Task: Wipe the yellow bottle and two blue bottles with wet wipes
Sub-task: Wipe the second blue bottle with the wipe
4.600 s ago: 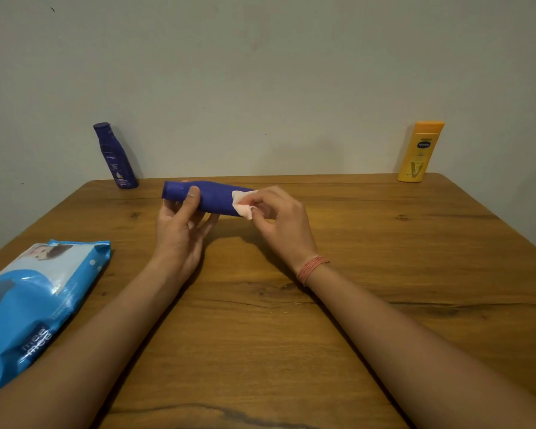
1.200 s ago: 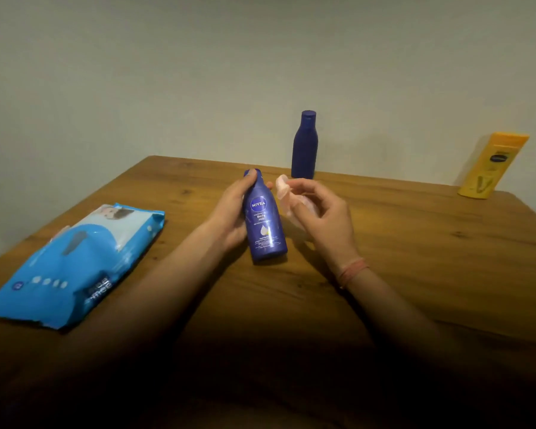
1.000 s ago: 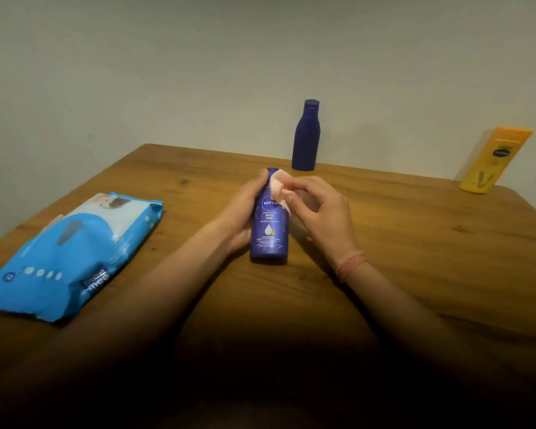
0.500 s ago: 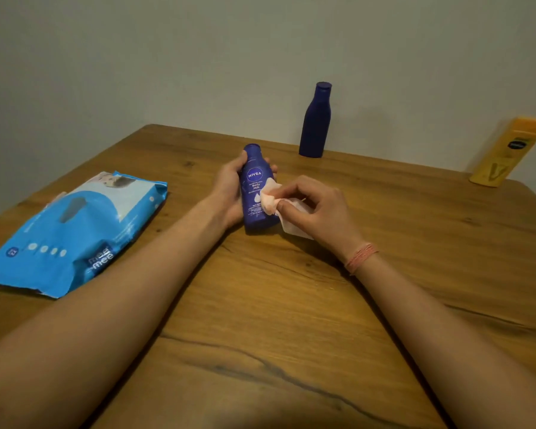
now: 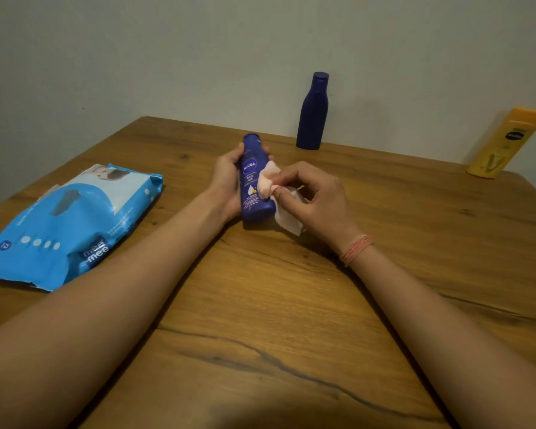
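Two hands on labelled blue bottle, wipe at its front

Both hands work at bench centre. Left hand grips the labelled blue bottle from its 9 o'clock side, fingers curled round the back w/ tips showing at the far edge; bottle base sits on the wood, cap tilted slightly toward 12 o'clock. Right hand pinches a wet wipe between thumb and forefinger, bunched part pressed on the bottle's label at its 3 o'clock edge; rest of the wipe hangs down to the bench just beside the bottle base. Thread bracelet on the right wrist.

Plain blue bottle stands upright at approx 12 o'clock, near the wall, apart from the hands. Yellow bottle leans against the wall at approx 2 o'clock, far bench corner, well apart from the rest. Wipes pack, blue, lies flat at 9 o'clock, beside the left forearm.
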A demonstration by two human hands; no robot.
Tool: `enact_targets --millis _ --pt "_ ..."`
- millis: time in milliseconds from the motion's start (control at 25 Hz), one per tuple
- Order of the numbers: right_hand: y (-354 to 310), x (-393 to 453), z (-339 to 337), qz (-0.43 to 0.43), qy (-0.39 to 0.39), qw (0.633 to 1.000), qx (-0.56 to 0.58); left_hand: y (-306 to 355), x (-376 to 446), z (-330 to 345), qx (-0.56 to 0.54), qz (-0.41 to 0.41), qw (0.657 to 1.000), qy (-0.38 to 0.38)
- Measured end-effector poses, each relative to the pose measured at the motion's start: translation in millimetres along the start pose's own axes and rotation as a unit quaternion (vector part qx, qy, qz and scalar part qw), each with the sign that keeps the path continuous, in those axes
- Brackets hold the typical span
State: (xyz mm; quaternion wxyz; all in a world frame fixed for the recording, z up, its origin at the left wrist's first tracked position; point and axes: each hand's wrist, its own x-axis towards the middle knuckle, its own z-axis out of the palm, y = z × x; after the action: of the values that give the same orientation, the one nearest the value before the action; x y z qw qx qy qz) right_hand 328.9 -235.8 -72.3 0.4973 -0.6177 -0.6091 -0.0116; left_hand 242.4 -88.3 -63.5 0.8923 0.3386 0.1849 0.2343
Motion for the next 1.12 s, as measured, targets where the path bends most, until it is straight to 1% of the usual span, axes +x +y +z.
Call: enact_targets --millis 80,160,240,320,400,480,600,640,680,720,760,840,920,960,1000,1120 --pt "-1.9 -0.6 -0.3 -0.038 -0.039 0.998 -0.016 5.1 3.2 -2.6 -0.035 0.015 0.999 0.029" --pt "-1.6 -0.9 -1.1 -0.048 -0.057 0.996 -0.041 6.2 3.0 -3.6 -0.040 0.023 0.998 0.037" --pt "-0.5 -1.0 -0.7 -0.032 -0.030 0.997 -0.064 4.9 0.0 -1.7 -0.039 0.022 0.999 0.023" --pt "1.4 0.5 -1.8 0.010 0.014 0.997 -0.073 0.8 -2.8 3.9 -0.011 0.014 1.000 0.000" --pt "1.8 1.6 -2.9 0.030 0.032 0.996 -0.074 -6.5 -4.5 10.3 0.010 0.010 1.000 -0.019" --pt "-1.2 1.4 -0.8 -0.012 0.023 0.997 -0.077 -11.9 -6.5 14.8 0.003 -0.007 0.999 -0.037" --pt "-9.0 -0.2 3.8 -0.097 -0.035 0.989 -0.102 -11.0 -8.3 16.5 -0.004 -0.025 0.999 -0.048" --pt "-9.5 -0.3 4.0 -0.112 -0.044 0.986 -0.111 -9.4 -8.5 16.0 0.004 -0.024 0.998 -0.051" --pt "-8.3 0.2 3.5 -0.116 -0.038 0.986 -0.117 -7.6 -9.0 15.1 0.017 -0.023 0.998 -0.056" --pt "-6.1 0.7 2.5 -0.106 -0.016 0.987 -0.119 -6.3 -10.1 14.7 0.030 -0.024 0.997 -0.068" --pt "-3.4 1.3 1.0 -0.078 0.017 0.990 -0.117 -6.3 -11.4 14.4 0.045 -0.029 0.995 -0.087" --pt "2.3 2.9 -4.4 0.017 0.086 0.991 -0.097 -10.6 -14.4 15.3 0.079 -0.047 0.989 -0.119" --pt "8.3 3.3 -10.7 0.095 0.120 0.985 -0.078 -16.7 -15.1 16.9 0.097 -0.055 0.986 -0.126" --pt "9.5 3.0 -12.2 0.101 0.125 0.984 -0.079 -19.2 -14.4 17.3 0.094 -0.054 0.986 -0.125" --pt "8.2 2.7 -11.8 0.085 0.123 0.985 -0.081 -20.3 -13.7 17.3 0.087 -0.052 0.987 -0.125" --pt "-1.4 2.7 -2.8 -0.023 0.082 0.991 -0.107 -18.6 -12.9 15.0 0.057 -0.054 0.987 -0.141"
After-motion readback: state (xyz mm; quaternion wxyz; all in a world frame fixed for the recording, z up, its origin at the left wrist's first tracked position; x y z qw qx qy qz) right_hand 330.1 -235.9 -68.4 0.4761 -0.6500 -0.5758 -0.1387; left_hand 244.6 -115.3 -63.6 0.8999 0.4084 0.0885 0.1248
